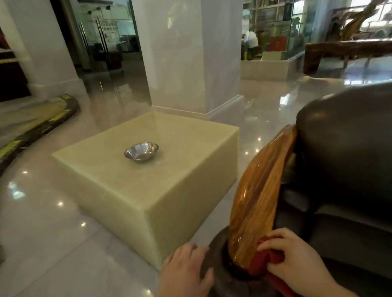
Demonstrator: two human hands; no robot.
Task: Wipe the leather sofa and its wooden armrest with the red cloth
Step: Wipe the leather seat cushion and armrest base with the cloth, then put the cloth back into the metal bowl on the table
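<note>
The right hand (292, 258) gripped the red cloth (270, 259) against the wooden armrest (260, 194); the left hand (183, 274) lay open on the sofa (368, 148). Bunched cloth might skip the armrest's base.

— What is cut off at the edges?

— The dark brown leather sofa (369, 160) is cropped by the right and bottom edges, so its seat and back are only partly seen. Both forearms are cut off at the bottom edge.

— And what is hidden?

— Much of the crumpled red cloth (267, 261) is covered by the right hand (296, 263), and its lower end runs out of frame. The near end of the glossy curved wooden armrest (260, 197) is masked by that cloth. The far shelves behind the tall glass panel (271, 15) are too blurred to be read.
</note>
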